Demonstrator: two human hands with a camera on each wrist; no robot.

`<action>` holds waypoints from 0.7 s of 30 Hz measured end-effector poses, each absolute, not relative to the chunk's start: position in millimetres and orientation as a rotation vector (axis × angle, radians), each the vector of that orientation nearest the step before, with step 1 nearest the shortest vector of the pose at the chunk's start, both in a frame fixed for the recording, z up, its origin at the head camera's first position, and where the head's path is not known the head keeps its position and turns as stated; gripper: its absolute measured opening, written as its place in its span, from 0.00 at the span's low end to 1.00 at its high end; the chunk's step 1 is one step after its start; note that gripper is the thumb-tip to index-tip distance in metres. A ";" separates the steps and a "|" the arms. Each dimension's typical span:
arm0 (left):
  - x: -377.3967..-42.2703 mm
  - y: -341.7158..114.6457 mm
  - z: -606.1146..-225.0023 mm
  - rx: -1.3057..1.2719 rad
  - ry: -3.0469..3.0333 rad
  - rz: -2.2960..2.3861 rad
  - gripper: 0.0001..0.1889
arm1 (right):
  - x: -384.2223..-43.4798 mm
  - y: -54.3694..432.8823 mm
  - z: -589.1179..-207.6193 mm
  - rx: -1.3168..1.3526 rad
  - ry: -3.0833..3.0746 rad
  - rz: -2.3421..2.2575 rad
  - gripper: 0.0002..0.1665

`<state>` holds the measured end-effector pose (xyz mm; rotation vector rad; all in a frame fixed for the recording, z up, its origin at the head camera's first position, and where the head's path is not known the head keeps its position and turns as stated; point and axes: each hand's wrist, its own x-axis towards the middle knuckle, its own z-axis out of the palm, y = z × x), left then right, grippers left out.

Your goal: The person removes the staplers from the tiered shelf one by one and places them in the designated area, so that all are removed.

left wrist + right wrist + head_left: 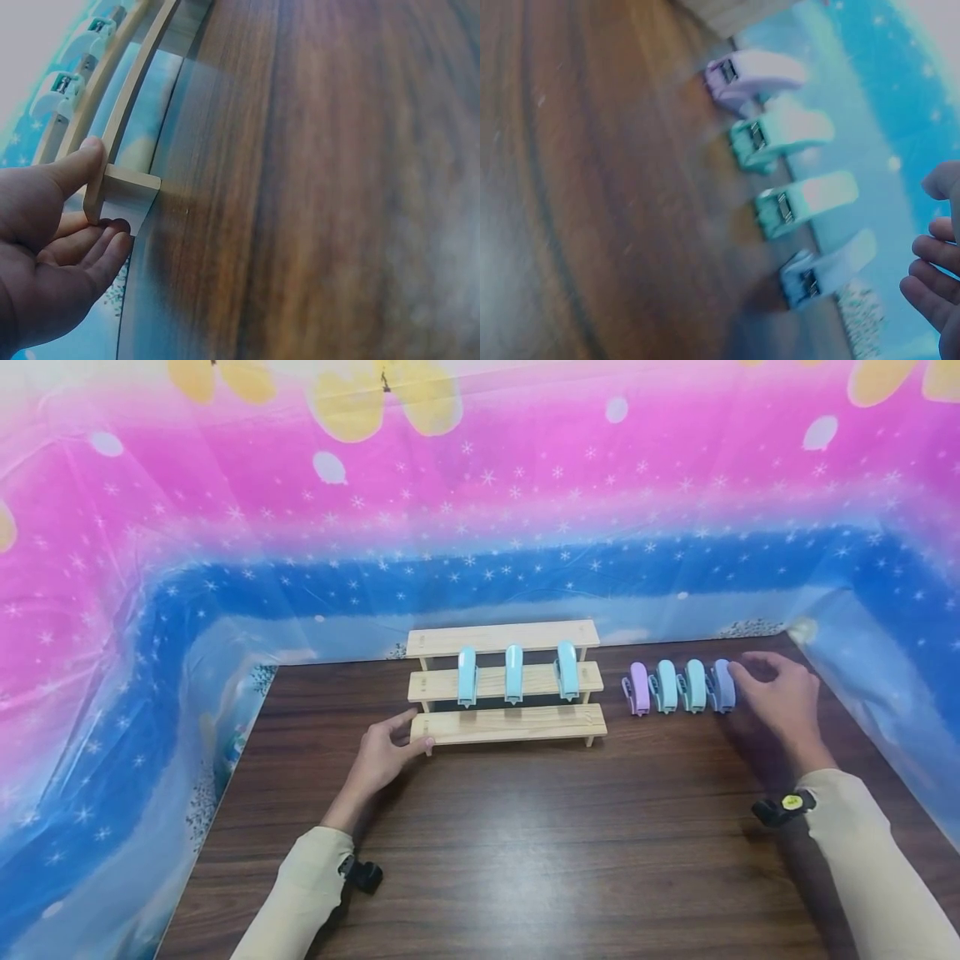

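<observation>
here, the left hand (381,752) pinches the left end of the wooden three-tier rack's (517,724) lowest shelf; the right hand (783,697), thumb and fingers apart, hovers just beside the greyish-blue clip-like piece (723,683) on the table (510,843).

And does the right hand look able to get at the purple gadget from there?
Probably yes, though not straight across: the right hand is beside the blue gadget, and two green gadgets also stand between it and the purple gadget. Going over them looks free.
</observation>
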<state>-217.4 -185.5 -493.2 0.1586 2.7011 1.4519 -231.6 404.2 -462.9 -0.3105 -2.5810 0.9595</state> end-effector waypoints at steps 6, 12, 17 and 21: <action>-217.6 -185.4 -493.8 0.159 2.703 1.451 0.37 | -227.3 382.2 -441.4 -0.255 -2.545 0.958 0.37; -218.4 -185.2 -494.6 0.154 2.707 1.448 0.36 | -222.8 350.0 -431.1 -0.133 -2.503 0.976 0.32; -217.6 -185.4 -494.1 0.157 2.707 1.446 0.37 | -222.8 324.7 -432.0 -0.037 -2.485 1.034 0.31; -218.1 -185.0 -493.6 0.151 2.698 1.450 0.36 | -221.8 302.3 -433.5 0.009 -2.478 1.048 0.29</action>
